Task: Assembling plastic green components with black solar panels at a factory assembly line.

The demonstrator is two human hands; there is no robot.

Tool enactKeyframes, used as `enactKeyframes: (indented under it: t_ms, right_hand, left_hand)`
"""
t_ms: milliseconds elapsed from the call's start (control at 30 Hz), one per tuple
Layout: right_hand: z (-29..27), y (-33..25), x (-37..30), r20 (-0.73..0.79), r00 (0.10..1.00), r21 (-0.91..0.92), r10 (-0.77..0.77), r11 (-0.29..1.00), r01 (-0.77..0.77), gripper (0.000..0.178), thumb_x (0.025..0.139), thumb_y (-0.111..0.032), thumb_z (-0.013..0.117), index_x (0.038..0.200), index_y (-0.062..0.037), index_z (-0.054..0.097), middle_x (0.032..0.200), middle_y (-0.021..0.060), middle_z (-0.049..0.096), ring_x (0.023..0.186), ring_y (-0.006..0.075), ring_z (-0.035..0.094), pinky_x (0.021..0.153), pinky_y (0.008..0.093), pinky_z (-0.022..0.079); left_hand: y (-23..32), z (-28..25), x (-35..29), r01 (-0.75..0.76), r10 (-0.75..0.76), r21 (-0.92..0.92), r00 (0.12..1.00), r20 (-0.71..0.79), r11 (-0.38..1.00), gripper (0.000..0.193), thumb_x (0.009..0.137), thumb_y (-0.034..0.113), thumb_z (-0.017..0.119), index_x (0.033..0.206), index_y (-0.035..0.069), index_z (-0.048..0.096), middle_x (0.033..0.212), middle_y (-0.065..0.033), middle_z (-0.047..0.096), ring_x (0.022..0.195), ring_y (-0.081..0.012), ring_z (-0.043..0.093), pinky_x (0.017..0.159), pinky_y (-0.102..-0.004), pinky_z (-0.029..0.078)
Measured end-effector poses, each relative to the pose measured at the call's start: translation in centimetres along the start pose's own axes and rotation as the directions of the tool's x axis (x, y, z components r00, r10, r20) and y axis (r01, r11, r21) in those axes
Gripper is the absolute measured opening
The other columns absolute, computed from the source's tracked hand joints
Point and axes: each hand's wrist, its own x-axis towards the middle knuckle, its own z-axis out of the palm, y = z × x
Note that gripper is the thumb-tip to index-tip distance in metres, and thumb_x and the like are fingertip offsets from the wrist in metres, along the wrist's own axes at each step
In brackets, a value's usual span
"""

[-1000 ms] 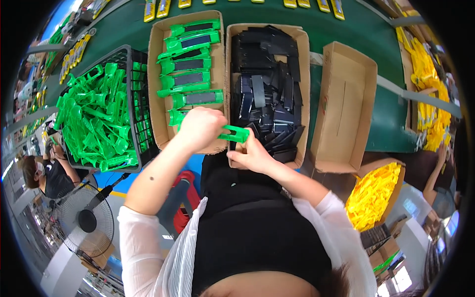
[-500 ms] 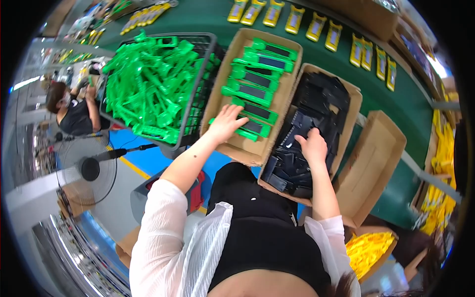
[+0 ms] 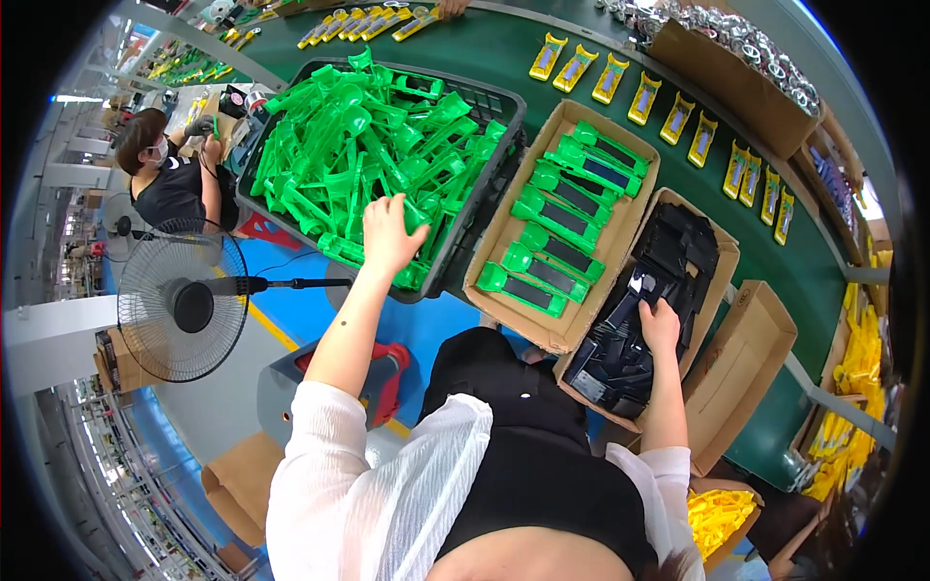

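Observation:
My left hand point(image 3: 392, 232) reaches over a heap of green plastic spoon-shaped parts point(image 3: 339, 145) in a dark crate point(image 3: 509, 107). Its fingers and thumb are apart, over the heap's near right side; contact below the fingertips is hidden. To the right, my right hand point(image 3: 661, 324) is down among loose black flat panels point(image 3: 678, 242) in a cardboard box point(image 3: 725, 261). Thumb and forefinger are drawn together beside a glossy panel; whatever lies between them is hidden. Between the hands, a shallow carton point(image 3: 499, 261) holds a column of green parts, each with a dark panel set in it.
An open carton point(image 3: 741, 378) stands right of the panels. Yellow pieces line the green worktable point(image 3: 775, 145) beyond. Yellow parts point(image 3: 722, 518) fill a box at lower right. A standing fan point(image 3: 189, 305) is at left, with a seated co-worker point(image 3: 170, 179) behind it.
My left hand has let go of a green part in the carton and moved left over the crate. My right hand remains among the black panels, its fingers drawn closer. The view has shifted left.

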Motion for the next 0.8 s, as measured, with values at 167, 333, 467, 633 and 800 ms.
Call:
enactKeyframes:
  t_ms: [167,333,467,633,800]
  right_hand:
    - [1.1,0.1,0.5,0.012,0.986,0.107,0.164,0.981,-0.164,0.037,0.083,-0.034,0.055,0.078,0.0018,0.051,0.07,0.0188,0.06,0.059,0.0312,0.06,0.057,0.0392,0.046]
    - [-0.2,-2.4,-2.4,-0.104,0.958,0.65,0.268,0.747,-0.139,0.022,0.09,-0.024,0.051,0.081,-0.0053,0.043,0.066,0.0051,0.058,0.041,0.0082,0.05,0.034,0.0207,0.035]
    - [0.2,-6.4,-5.5,-0.191,0.955,0.754,0.226,0.656,-0.004,0.016,0.09,-0.018,0.053,0.09,-0.0053,0.042,0.067,0.0045,0.057,0.042,0.0063,0.046,0.035,0.0194,0.033]
    - [1.0,-11.5,-8.2,-0.17,0.972,0.817,0.16,0.575,0.048,0.017,0.091,-0.016,0.05,0.099,-0.0019,0.045,0.066,0.0006,0.052,0.044,0.0045,0.043,0.04,0.0185,0.035]
    - [1.2,-13.4,-9.7,-0.099,0.989,0.813,0.109,0.582,0.017,0.016,0.092,-0.018,0.049,0.094,-0.0032,0.042,0.06,-0.0002,0.049,0.043,0.0039,0.041,0.039,0.0184,0.033]
  left_hand:
    - [-0.2,0.8,-0.5,0.027,-0.052,0.151,0.985,0.164,0.988,0.054,0.071,0.019,0.062,0.12,0.004,0.045,0.118,-0.0244,0.044,0.101,-0.0351,0.052,0.092,-0.0472,0.035]
    - [0.0,-4.1,-0.5,-0.063,0.06,-0.157,0.998,-0.027,0.986,0.032,0.08,0.013,0.051,0.108,-0.002,0.052,0.1,-0.0173,0.059,0.088,-0.0338,0.058,0.081,-0.0488,0.043]
    - [-1.1,-7.5,-0.6,0.086,-0.032,-0.618,0.995,0.098,0.782,0.022,0.087,0.009,0.048,0.105,-0.001,0.054,0.089,-0.0212,0.059,0.082,-0.0349,0.058,0.067,-0.0387,0.046]
    - [-2.6,-6.3,0.1,-0.119,0.025,-0.653,0.988,-0.15,0.748,0.018,0.088,0.008,0.048,0.102,0.0,0.055,0.095,-0.0174,0.058,0.088,-0.0341,0.056,0.075,-0.0374,0.045]
    - [-5.5,-9.1,2.2,0.126,-0.108,-0.771,0.991,0.074,0.624,0.013,0.087,0.007,0.054,0.098,0.006,0.061,0.075,-0.0005,0.056,0.062,-0.0083,0.047,0.056,-0.0223,0.038]
